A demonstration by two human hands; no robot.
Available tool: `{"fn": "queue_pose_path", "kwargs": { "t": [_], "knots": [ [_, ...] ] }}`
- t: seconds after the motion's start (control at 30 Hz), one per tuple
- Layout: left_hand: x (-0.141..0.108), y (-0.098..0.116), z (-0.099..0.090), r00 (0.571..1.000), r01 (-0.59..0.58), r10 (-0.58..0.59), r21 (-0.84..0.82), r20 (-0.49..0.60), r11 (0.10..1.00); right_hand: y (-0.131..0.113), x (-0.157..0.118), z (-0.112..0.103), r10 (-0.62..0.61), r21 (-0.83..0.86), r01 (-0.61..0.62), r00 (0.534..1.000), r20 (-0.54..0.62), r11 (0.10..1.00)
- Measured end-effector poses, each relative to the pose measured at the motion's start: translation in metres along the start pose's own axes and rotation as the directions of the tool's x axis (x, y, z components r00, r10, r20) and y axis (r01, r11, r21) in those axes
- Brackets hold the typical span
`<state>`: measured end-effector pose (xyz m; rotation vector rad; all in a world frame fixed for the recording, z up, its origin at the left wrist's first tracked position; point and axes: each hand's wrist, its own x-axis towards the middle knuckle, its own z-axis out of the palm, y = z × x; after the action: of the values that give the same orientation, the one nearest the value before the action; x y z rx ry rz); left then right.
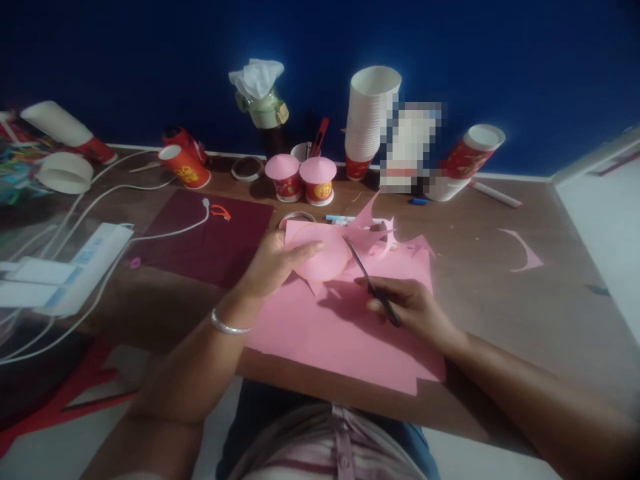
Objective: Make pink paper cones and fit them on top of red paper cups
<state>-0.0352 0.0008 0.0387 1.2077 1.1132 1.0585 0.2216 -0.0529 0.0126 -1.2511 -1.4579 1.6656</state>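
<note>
The paper piece (323, 257) is pink, with a thin orange circle line on it. The wall (165, 60) is dark blue. The flat sheet (200, 233) is deep maroon. The leaning cup (185, 167) is red with a yellow print. The shirt (310, 453) seems, I think, striped pinkish and pale.
</note>
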Motion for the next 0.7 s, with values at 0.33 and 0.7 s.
{"fn": "queue_pose_path", "kwargs": {
  "t": [0.33, 0.7],
  "knots": [
    [-0.0016, -0.0022, -0.0015, 0.999, 0.000, -0.001, 0.022, 0.038, 1.000, -0.0022, 0.0014, 0.0005, -0.039, 0.003, 0.039, 0.999, 0.000, 0.999],
    [-0.0041, 0.0005, 0.0011, 0.998, 0.037, -0.033, -0.052, 0.061, 0.998, -0.0092, 0.0023, 0.0007, -0.067, 0.007, 0.067, 0.998, 0.002, 0.998]
  ]
}}
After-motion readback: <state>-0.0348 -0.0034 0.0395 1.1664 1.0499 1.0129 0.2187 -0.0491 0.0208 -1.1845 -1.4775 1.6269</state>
